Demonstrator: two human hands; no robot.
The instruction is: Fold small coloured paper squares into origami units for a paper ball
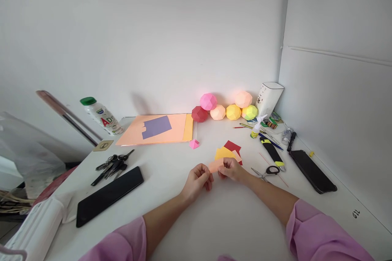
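Between my two hands is a small peach piece of paper (216,166), held just above the white table. My left hand (198,180) pinches its left end. My right hand (232,169) has its fingers closed on the right end. Right behind it lie a yellow paper piece (225,153) and a dark red paper piece (232,145), partly overlapping. A small pink folded paper shape (194,144) sits farther back on the left. Scissors (266,172) lie to the right of my right hand.
Faceted paper balls (218,112) are stacked by the wall. Peach sheets (131,132) carry a purple cutout (157,126). Keys (113,167), a black phone (110,195) and a bottle (102,116) stand left. A box cutter (272,153), glue bottle (256,128) and black case (312,170) are right.
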